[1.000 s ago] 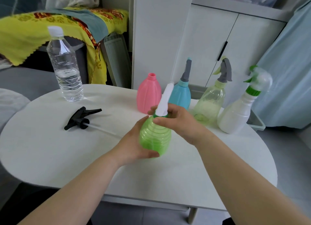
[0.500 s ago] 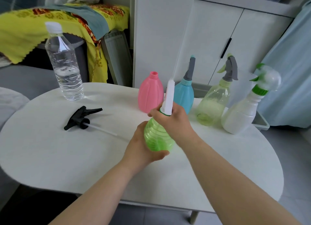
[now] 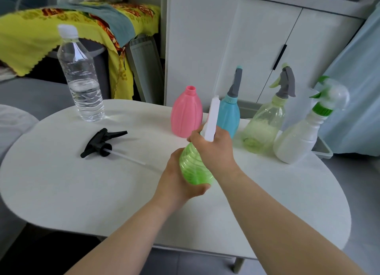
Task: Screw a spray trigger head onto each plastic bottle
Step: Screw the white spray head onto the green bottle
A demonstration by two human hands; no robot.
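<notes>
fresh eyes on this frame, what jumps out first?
The green bottle held over the table's middle: the left hand grips its body, the right hand grips the base of its white trigger head. Behind it the pink bottle stands with a bare open neck. A black trigger head lies loose on the table at left.

A home room: white cupboard (image 3: 287, 48), cloth-draped furniture (image 3: 41, 32).

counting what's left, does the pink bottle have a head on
Off: the pink bottle shows a bare open neck, no trigger head.
</notes>
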